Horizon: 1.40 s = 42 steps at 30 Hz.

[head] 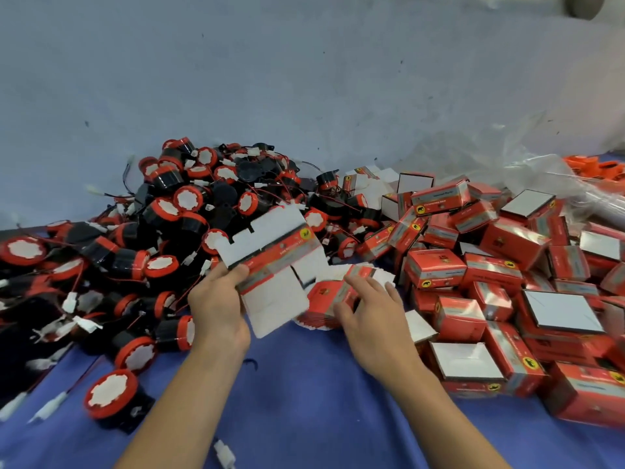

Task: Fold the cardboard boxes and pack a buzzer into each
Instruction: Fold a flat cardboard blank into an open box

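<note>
At the left, the blue surface (pixel 304 401) is being covered by a heap of buzzers (pixel 189 211), black bodies with red rims and tangled wires. The nearest of them are lying just beside the left forearm. A flat box blank (pixel 274 265) is being pinched at its left edge by the left hand (pixel 216 299), thumb on top and fingers curled beneath, and is being held tilted above the surface. Its red printed band is running from that hand up and to the right, while its white flaps are pointing away from and toward the person. Just to the right, the right hand (pixel 368 309) is being rested, fingers loosely spread and gripping nothing, on a stack of flat blanks (pixel 324 296). Further right, folded boxes (pixel 507 265) are lying in a loose pile. The held blank's free right edge is judged to be lying nearer the right hand, so only a short reach leftward is being called for to begin folding.
</note>
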Each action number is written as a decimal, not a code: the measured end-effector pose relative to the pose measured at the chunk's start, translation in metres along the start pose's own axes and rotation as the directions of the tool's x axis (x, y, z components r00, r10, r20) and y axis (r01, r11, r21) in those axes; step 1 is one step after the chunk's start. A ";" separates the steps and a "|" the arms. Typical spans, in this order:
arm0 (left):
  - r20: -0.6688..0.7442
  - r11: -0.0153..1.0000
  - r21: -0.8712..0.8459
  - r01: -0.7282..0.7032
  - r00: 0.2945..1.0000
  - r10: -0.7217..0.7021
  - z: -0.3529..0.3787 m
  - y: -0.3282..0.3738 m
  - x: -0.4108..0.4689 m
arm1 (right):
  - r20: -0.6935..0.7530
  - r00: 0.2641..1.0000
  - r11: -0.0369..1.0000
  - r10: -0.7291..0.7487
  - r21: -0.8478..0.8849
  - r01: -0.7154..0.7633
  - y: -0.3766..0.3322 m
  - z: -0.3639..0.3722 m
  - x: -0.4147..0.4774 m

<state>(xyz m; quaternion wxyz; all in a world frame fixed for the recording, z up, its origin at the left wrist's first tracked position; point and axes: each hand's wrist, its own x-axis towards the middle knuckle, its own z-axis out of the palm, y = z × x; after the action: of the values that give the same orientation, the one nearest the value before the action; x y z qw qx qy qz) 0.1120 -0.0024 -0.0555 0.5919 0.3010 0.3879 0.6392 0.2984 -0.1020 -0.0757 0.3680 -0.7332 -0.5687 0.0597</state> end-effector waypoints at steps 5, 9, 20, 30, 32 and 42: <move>0.131 0.993 0.114 -0.039 0.991 0.024 -0.036 -0.009 -0.011 | 0.161 0.987 0.698 0.016 0.705 -0.126 -0.038 0.033 -0.016; 0.180 0.962 0.206 -0.180 0.973 0.144 -0.045 0.002 -0.014 | 0.129 0.991 0.658 -0.030 0.749 -0.078 -0.046 0.064 -0.019; 0.614 0.570 0.670 -0.476 0.787 -0.065 -0.051 0.067 -0.005 | 0.044 0.998 0.795 0.033 0.605 -0.053 -0.027 0.078 -0.021; 0.587 0.597 0.745 -0.297 0.717 -0.376 -0.050 0.073 -0.007 | -0.235 0.969 0.974 0.078 0.223 -0.024 -0.048 0.070 -0.035; 0.579 0.574 0.756 -0.315 0.729 -0.364 -0.048 0.070 -0.008 | -0.219 0.974 0.967 -0.053 0.233 0.105 -0.050 0.070 -0.039; 0.568 0.578 0.755 -0.310 0.751 -0.338 -0.040 0.046 -0.013 | -0.008 0.976 0.871 -0.215 0.450 0.196 -0.063 0.052 -0.047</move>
<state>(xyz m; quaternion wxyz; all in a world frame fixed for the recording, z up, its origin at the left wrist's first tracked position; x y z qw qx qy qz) 0.0560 -0.0210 -0.0356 0.4868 0.7394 0.4032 0.2317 0.2061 -0.1140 -0.0905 0.5191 -0.5626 -0.6219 0.1649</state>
